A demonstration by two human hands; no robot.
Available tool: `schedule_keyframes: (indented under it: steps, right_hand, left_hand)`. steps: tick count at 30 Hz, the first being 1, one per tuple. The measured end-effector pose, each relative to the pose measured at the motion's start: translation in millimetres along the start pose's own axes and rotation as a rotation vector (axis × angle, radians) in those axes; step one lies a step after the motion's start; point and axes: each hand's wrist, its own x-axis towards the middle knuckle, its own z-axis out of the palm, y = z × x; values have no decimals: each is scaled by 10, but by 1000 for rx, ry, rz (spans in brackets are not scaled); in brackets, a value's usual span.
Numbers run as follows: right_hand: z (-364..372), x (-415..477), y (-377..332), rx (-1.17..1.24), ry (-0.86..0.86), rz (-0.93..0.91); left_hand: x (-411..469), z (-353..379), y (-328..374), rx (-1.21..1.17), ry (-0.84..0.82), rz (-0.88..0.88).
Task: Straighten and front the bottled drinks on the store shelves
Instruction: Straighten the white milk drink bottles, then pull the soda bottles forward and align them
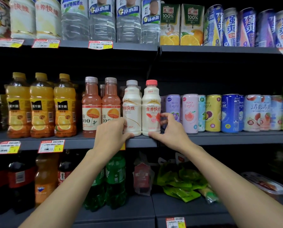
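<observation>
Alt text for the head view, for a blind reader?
Two bare hands hold two upright white bottles at the front edge of the middle shelf: left hand on the grey-capped bottle, right hand on the red-capped bottle. To their left stand orange juice bottles, to their right drink cans.
</observation>
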Motion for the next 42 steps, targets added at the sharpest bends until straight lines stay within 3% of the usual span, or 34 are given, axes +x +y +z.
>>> schedule_keyframes:
  steps: [5, 9, 11, 16, 21, 26, 31, 42]
  right_hand:
    - [-13, -113, -126, -76, 46, -5]
    - [201, -579, -151, -90, 473, -201]
    - [379, -833, -158, -74, 563, -289]
    - [921, -1203, -284, -30, 444, -410]
    - [1432, -1398, -235, -27, 285, -235]
    - [1964, -1542, -48, -63, 94, 100]
    - [2413, -1753, 78, -40, -86, 311]
    - [2776, -1740, 16, -169, -40, 380]
  left_hand:
    - [-31, -67, -16, 7, 15, 40]
    - [-335, -126, -119, -289, 204, -84]
    - [-583, -82, -159, -334, 325, -70]
    - [-1098, 217, -340, -310, 350, 50]
    - [-1458, 468, -701, -239, 281, 41]
    - [-1864, 741, -939, -277, 176, -207]
    - [-2329, 997, -895, -329, -11, -446]
    - [-2393, 1234, -791, -128, -177, -783]
